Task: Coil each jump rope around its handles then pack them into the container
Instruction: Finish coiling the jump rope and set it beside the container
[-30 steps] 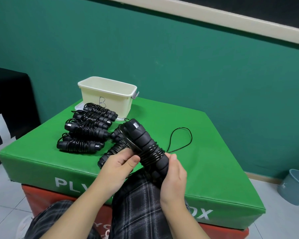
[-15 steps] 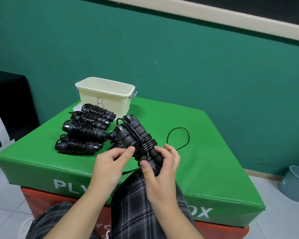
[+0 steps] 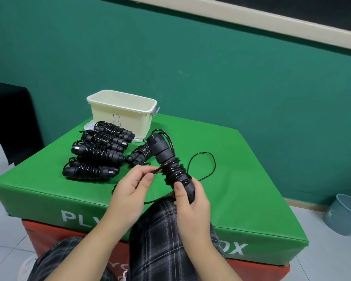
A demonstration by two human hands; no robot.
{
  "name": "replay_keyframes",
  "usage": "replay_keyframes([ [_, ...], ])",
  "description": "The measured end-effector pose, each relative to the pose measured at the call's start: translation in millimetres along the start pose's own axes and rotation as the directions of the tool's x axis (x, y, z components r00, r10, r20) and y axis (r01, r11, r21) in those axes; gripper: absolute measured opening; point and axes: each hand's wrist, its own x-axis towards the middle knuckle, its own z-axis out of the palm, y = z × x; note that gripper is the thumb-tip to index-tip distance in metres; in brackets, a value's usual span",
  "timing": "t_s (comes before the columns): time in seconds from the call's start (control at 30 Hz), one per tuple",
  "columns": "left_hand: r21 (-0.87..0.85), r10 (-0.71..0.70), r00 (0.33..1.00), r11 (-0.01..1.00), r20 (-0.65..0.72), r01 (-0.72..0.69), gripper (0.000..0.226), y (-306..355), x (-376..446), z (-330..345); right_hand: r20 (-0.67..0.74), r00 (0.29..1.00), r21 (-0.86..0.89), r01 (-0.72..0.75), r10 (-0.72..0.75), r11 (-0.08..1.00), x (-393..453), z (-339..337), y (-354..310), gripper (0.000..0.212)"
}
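Right now the jump rope [image 3: 171,166] being coiled is held above the near edge of the counter [image 3: 241,179], its paired handles tilted up and away, with several turns of cord around the middle. The right hand [image 3: 190,201] grips the handles' lower end; the left hand [image 3: 130,191] pinches the cord just beside the coil. A loose loop [image 3: 208,165] lies unwound on the green surface (so this one is judged partly done). Five coiled ropes [image 3: 97,153] lie in a cluster beside the cream container [image 3: 122,110], near the counter's far edge. None is visibly packed; its inside is hidden, so packing seems entirely ahead.
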Motion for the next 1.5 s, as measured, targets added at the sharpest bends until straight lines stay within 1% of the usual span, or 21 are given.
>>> replay_keyframes([
  [0.07, -0.069, -0.07, 0.996, 0.995, -0.051, 0.066, 0.015, -3, 3, 3, 0.013, 0.999, 0.058, -0.036, 0.035, 0.998, -1, 0, 1, 0.036],
  [0.13, -0.146, -0.134, 0.988, 0.982, -0.07, 0.123, 0.023, -3, 6, 4, 0.035, 0.999, 0.126, -0.037, 0.033, 0.991, -1, -2, 1, 0.04],
  [0.2, -0.173, -0.203, 0.979, 0.965, -0.031, 0.195, 0.04, -4, 8, 6, 0.071, 0.997, 0.186, -0.035, 0.022, 0.982, -1, -3, 0, 0.035],
  [0.3, -0.091, -0.269, 0.963, 0.958, 0.036, 0.271, 0.073, -7, 8, 2, 0.1, 0.994, 0.176, -0.061, 0.044, 0.983, -2, -3, 2, 0.036],
  [0.33, -0.092, -0.281, 0.959, 0.954, 0.046, 0.284, 0.073, -7, 8, -1, 0.097, 0.994, 0.144, -0.055, 0.042, 0.988, -3, -2, 2, 0.04],
  [0.4, -0.101, -0.31, 0.95, 0.945, 0.035, 0.312, 0.062, -3, 10, -4, 0.075, 0.997, 0.049, -0.01, 0.007, 0.999, -2, 0, 4, 0.045],
  [0.5, -0.049, -0.319, 0.946, 0.947, -0.051, 0.317, 0.059, 0, 11, -4, 0.014, 0.994, -0.067, 0.105, -0.104, 0.992, 1, 3, 6, 0.024],
  [0.57, -0.026, -0.319, 0.942, 0.948, -0.107, 0.318, 0.053, 2, 10, -1, 0.027, 0.976, -0.205, 0.215, -0.214, 0.955, 1, 6, 8, 0.02],
  [0.6, -0.016, -0.314, 0.941, 0.949, -0.129, 0.314, 0.05, 4, 9, 0, 0.055, 0.965, -0.262, 0.261, -0.256, 0.929, 1, 7, 11, 0.024],
  [0.7, 0.056, -0.266, 0.947, 0.958, -0.181, 0.28, 0.042, 8, 8, 2, 0.126, 0.951, -0.39, 0.309, -0.282, 0.867, 0, 10, 15, 0.059],
  [0.73, 0.082, -0.245, 0.952, 0.961, -0.183, 0.263, 0.04, 9, 8, 2, 0.125, 0.947, -0.431, 0.321, -0.297, 0.843, 1, 11, 17, 0.068],
  [0.8, 0.117, -0.214, 0.964, 0.965, -0.161, 0.233, 0.037, 10, 7, 0, 0.087, 0.945, -0.469, 0.319, -0.316, 0.824, 2, 11, 18, 0.073],
  [0.83, 0.113, -0.207, 0.967, 0.968, -0.146, 0.224, 0.034, 10, 7, -1, 0.075, 0.945, -0.454, 0.317, -0.318, 0.833, 2, 11, 18, 0.073],
  [0.9, 0.103, -0.178, 0.974, 0.976, -0.137, 0.193, 0.029, 9, 8, -6, 0.077, 0.961, -0.398, 0.272, -0.264, 0.876, 1, 9, 14, 0.07],
  [1.0, 0.178, -0.089, 0.985, 0.977, -0.148, 0.115, 0.025, 10, 9, -10, 0.083, 0.984, -0.322, 0.174, -0.156, 0.931, -2, 5, 8, 0.079],
  [1.07, 0.195, -0.04, 0.989, 0.979, -0.142, 0.068, 0.024, 11, 7, -10, 0.078, 0.991, -0.26, 0.127, -0.11, 0.957, -2, 3, 7, 0.079],
  [1.17, 0.179, 0.005, 0.997, 0.984, -0.079, 0.009, 0.025, 5, 4, -10, 0.044, 0.998, -0.137, 0.047, -0.042, 0.99, 0, 2, 9, 0.064],
  [1.23, 0.127, -0.002, 1.0, 0.992, -0.031, 0.006, 0.027, -2, 2, -9, 0.023, 1.0, -0.038, 0.007, -0.006, 0.999, 0, 0, 5, 0.049],
  [1.3, 0.06, -0.043, 0.999, 0.997, -0.015, 0.044, 0.025, -5, 2, -7, 0.024, 1.0, 0.051, -0.01, 0.009, 0.999, -1, -2, -1, 0.037],
  [1.4, 0.041, -0.078, 0.997, 0.996, 0.002, 0.078, 0.029, -12, 3, -5, 0.037, 0.999, 0.108, 0.006, -0.01, 0.994, -2, -5, -2, 0.036],
  [1.5, 0.029, -0.095, 0.994, 0.995, 0.053, 0.093, 0.052, -20, 2, -3, 0.061, 0.998, 0.123, 0.001, -0.008, 0.992, -3, -4, 0, 0.035],
])
